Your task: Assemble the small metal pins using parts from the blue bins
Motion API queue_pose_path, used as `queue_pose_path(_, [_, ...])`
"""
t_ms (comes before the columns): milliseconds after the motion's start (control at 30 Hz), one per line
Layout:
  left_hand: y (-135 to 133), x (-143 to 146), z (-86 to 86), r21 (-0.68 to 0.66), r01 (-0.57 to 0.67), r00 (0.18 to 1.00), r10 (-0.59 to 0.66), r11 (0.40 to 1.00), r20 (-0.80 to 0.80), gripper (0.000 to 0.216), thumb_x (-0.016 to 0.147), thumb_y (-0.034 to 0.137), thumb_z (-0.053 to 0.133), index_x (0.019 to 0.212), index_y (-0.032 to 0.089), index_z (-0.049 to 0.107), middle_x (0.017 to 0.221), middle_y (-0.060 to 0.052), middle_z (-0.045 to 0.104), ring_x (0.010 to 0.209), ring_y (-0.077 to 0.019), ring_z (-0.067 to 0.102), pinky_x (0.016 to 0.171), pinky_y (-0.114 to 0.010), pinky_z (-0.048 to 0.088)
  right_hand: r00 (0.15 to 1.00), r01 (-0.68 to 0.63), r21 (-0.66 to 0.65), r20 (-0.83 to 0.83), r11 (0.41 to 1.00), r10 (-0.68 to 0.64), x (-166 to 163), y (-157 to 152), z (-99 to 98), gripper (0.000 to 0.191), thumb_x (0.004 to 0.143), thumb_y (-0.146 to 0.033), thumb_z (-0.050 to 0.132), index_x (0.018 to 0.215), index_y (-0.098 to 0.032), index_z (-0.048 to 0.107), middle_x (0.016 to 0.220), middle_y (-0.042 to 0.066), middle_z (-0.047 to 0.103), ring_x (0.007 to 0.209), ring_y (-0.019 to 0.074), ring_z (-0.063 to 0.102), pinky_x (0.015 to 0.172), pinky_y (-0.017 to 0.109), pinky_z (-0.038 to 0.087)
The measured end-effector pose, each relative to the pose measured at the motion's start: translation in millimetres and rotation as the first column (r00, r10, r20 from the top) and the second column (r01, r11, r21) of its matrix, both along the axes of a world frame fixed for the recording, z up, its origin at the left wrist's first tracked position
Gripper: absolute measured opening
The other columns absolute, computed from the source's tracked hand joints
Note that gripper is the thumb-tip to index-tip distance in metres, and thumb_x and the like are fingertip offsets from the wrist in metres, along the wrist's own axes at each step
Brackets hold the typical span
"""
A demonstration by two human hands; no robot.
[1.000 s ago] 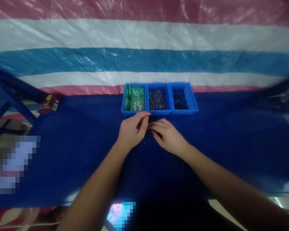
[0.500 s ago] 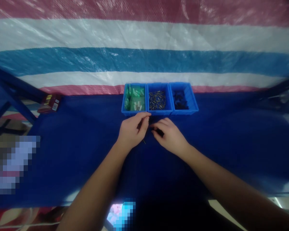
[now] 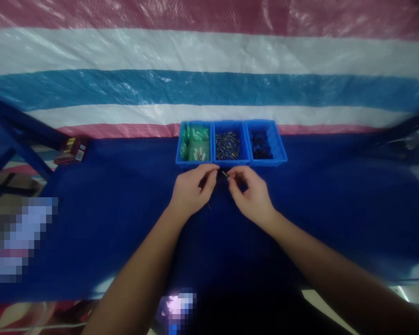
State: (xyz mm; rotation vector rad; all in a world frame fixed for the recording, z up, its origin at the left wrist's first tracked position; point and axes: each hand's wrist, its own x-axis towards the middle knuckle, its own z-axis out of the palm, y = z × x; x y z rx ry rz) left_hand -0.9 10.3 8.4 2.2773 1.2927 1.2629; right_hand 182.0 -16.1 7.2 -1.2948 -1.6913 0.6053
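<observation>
Both hands work over the blue table cloth [image 3: 125, 209], just in front of the middle bin [image 3: 230, 145] of three blue bins set touching in a row.

**Right hand.** The right hand [image 3: 251, 195] pinches a small metal pin [image 3: 224, 174] between thumb and forefinger. The grip is narrow and closed on the pin, with the other fingers curled beneath. Only a short bright tip shows beyond the fingertips; the rest is hidden.

**Left hand.** The left hand [image 3: 192, 190] is drawn into a similar narrow pinch, fingertips facing the right hand. It appears to hold a small dark part, but the view is too blurred to confirm this.

**Pin orientation.** The pin's long axis lies roughly level, running left to right in front of the middle bin. Its exposed tip points toward the left hand's fingertips, with a small gap between them. Holding the pin by its far end probably leaves the tip free to meet whatever the left hand presents.

**Surroundings.**
- Middle bin: loose metal pins of the same kind.
- Bin left of the middle bin, the green-parts bin [image 3: 194, 144]: pale green plastic pieces.
- Bin right of the middle bin, the dark-parts bin [image 3: 265, 144]: dark pieces.
- A second pin [image 3: 209, 206] lies on the cloth, in front of the middle bin, beside the left hand.
- A small red box [image 3: 72, 149] sits well left of the middle bin at the cloth's edge.

With the bins placed within finger reach, both wrists can rest low.
</observation>
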Motion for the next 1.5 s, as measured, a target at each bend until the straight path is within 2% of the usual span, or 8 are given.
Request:
queue_pose_path(100, [-1.0, 1.2, -1.5, -0.029, 0.062, 0.997, -0.061, 0.998, 0.037, 0.017, 0.094, 0.026, 0.063, 0.108, 0.022, 0.07, 0.077, 0.003, 0.077, 0.064, -0.0103, 0.072, 0.068, -0.02, 0.057, 0.982, 0.06, -0.018, -0.176, 0.998, -0.062, -2.5, -0.2, 0.5, 0.008, 0.092, -0.022, 0.06, 0.099, -0.024, 0.057, 0.092, 0.003, 0.066, 0.082, 0.0179, 0.065, 0.076, 0.034, 0.054])
queue_pose_path(167, [-1.7, 2.4, -2.5, -0.046, 0.121, 0.991, -0.118, 0.992, 0.06, 0.021, 0.091, 0.025, 0.066, 0.112, 0.023, 0.069, 0.083, 0.002, 0.079, 0.069, -0.0103, 0.073, 0.071, -0.019, 0.058, 0.963, 0.062, -0.023, -0.262, 0.998, -0.066, -4.3, -0.4, 0.1, 0.008, 0.092, -0.025, 0.062, 0.096, -0.025, 0.055, 0.091, 0.003, 0.065, 0.084, 0.0185, 0.065, 0.077, 0.035, 0.055])
queue_pose_path(267, [-2.5, 3.8, -2.6, -0.05, 0.189, 0.979, -0.185, 0.981, 0.084, 0.025, 0.089, 0.022, 0.069, 0.114, 0.022, 0.069, 0.094, 0.0, 0.08, 0.076, -0.0105, 0.075, 0.073, -0.018, 0.059, 0.945, 0.027, -0.036, -0.326, 0.999, -0.037, -6.4, -0.9, -0.9, 0.011, 0.091, -0.025, 0.064, 0.095, -0.025, 0.054, 0.09, 0.002, 0.064, 0.081, 0.0174, 0.065, 0.077, 0.036, 0.055])
queue_pose_path(367, [-2.5, 4.3, -1.9, -0.048, 0.221, 0.973, -0.216, 0.974, 0.085, 0.027, 0.088, 0.02, 0.07, 0.115, 0.021, 0.069, 0.096, -0.001, 0.079, 0.071, -0.0089, 0.072, 0.069, -0.018, 0.058, 0.935, -0.015, -0.045, -0.353, 0.999, -0.002, -6.8, -0.9, -1.4, 0.013, 0.09, -0.023, 0.066, 0.095, -0.025, 0.054, 0.088, 0.001, 0.063, 0.075, 0.0153, 0.063, 0.073, 0.035, 0.054])
queue_pose_path(700, [0.4, 2.6, -4.2, -0.051, 0.255, 0.967, -0.253, 0.966, 0.031, 0.032, 0.084, 0.016, 0.073, 0.115, 0.021, 0.068, 0.095, 0.0, 0.076, 0.067, -0.0076, 0.066, 0.067, -0.019, 0.056, 0.945, -0.085, -0.09, -0.322, 0.992, 0.052, -4.1, 0.4, -0.1, 0.023, 0.088, -0.02, 0.068, 0.108, -0.024, 0.058, 0.084, -0.001, 0.065, 0.074, 0.0148, 0.064, 0.066, 0.031, 0.053])
queue_pose_path(867, [1.1, 2.4, -6.8, -0.036, 0.254, 0.967, -0.253, 0.967, 0.026, 0.034, 0.085, 0.011, 0.069, 0.117, 0.023, 0.068, 0.096, 0.0, 0.075, 0.071, -0.0077, 0.066, 0.072, -0.02, 0.056, 0.945, -0.107, -0.082, -0.319, 0.991, 0.075, -3.4, 0.8, -1.0, 0.028, 0.088, -0.02, 0.069, 0.113, -0.024, 0.058, 0.083, -0.001, 0.066, 0.073, 0.0147, 0.065, 0.065, 0.031, 0.052])
queue_pose_path(1167, [3.7, 0.5, -5.9, -0.015, 0.208, 0.978, -0.208, 0.978, 0.018, 0.024, 0.097, 0.012, 0.058, 0.117, 0.021, 0.069, 0.106, -0.003, 0.075, 0.097, -0.0127, 0.072, 0.089, -0.024, 0.058, 0.969, 0.006, -0.117, -0.245, 0.993, -0.034, -3.2, 1.6, 0.9, 0.011, 0.087, -0.027, 0.07, 0.096, -0.021, 0.068, 0.086, 0.002, 0.072, 0.073, 0.0156, 0.067, 0.065, 0.03, 0.054])
queue_pose_path(1500, [2.5, 1.0, -4.2, -0.038, 0.155, 0.987, -0.154, 0.987, 0.044, 0.025, 0.099, 0.016, 0.056, 0.121, 0.02, 0.067, 0.112, -0.005, 0.074, 0.1, -0.0147, 0.073, 0.092, -0.026, 0.06, 0.972, 0.029, -0.124, -0.229, 0.992, -0.057, -3.3, 2.4, 2.0, 0.014, 0.086, -0.029, 0.072, 0.096, -0.02, 0.074, 0.085, 0.004, 0.075, 0.073, 0.016, 0.068, 0.065, 0.03, 0.055])
